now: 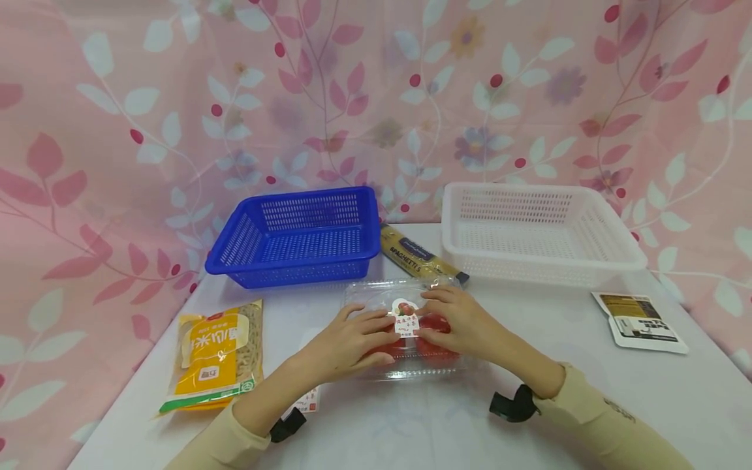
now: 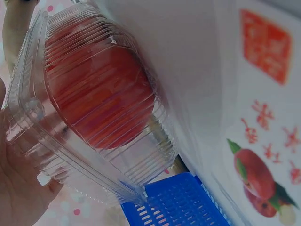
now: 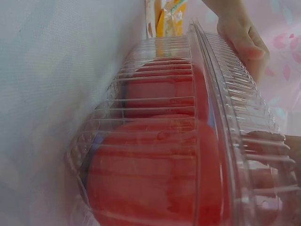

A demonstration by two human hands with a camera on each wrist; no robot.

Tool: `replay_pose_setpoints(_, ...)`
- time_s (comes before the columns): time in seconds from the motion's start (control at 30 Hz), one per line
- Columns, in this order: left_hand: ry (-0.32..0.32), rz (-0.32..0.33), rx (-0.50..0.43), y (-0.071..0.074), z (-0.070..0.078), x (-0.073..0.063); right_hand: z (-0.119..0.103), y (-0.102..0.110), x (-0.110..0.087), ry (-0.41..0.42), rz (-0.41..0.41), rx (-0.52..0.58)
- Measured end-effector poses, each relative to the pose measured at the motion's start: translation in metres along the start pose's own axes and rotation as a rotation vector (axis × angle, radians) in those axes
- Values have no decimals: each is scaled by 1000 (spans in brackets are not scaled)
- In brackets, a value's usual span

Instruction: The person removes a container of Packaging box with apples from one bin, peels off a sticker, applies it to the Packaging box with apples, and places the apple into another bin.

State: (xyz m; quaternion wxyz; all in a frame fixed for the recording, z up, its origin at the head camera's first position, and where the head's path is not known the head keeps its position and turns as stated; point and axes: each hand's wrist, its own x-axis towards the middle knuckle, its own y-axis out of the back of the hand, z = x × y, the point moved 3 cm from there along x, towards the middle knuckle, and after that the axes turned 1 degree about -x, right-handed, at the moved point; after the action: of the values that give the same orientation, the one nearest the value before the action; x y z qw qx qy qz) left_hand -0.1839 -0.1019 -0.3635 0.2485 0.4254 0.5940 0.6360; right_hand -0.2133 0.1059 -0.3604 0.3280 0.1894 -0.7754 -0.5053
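A clear plastic clamshell box [image 1: 411, 371] with red tomatoes inside lies on the white table [image 1: 411, 431], in front of me at the middle. My left hand [image 1: 352, 339] grips its left end, fingers on the lid and thumb along the near side. My right hand [image 1: 464, 323] holds the right end, fingers spread over the lid by the box's paper label [image 1: 405, 321]. The left wrist view shows the box [image 2: 99, 89] close up with my palm [image 2: 19, 188] against it. In the right wrist view the box [image 3: 160, 141] fills the frame, with my left hand [image 3: 244, 42] beyond it.
A blue basket [image 1: 299, 238] stands behind the box on the left, a white basket [image 1: 529, 205] on the right, a spaghetti pack [image 1: 414, 258] between them. A yellow bag [image 1: 214, 352] lies at the left, a sachet [image 1: 640, 320] at the right, a small printed packet [image 1: 308, 401] under my left forearm.
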Motion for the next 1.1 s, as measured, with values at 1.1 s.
replay_pose_setpoints(1.1, 564, -116, -472, -5, -26, -65, 35, 8, -55, -183, -70, 254)
